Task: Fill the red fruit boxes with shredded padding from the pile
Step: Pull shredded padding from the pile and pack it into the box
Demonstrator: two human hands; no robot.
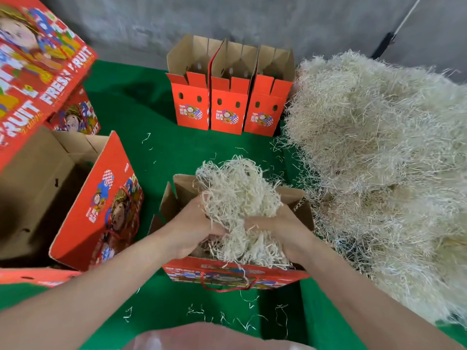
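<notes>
An open red fruit box (235, 272) stands on the green mat right in front of me. A clump of pale shredded padding (237, 198) bulges out of its top. My left hand (194, 223) grips the clump from the left and my right hand (280, 228) grips it from the right, both over the box opening. The big pile of shredded padding (379, 160) lies just to the right of the box. Three more open red boxes (228, 109) stand in a row at the back, their insides hidden from me.
A large open red box (98, 203) lies tilted at the left, with printed "FRESH FRUIT" boxes (43, 72) stacked above it. Loose shreds dot the green mat (141, 109). A grey wall (227, 18) runs behind, and a pole (394, 34) leans at the top right.
</notes>
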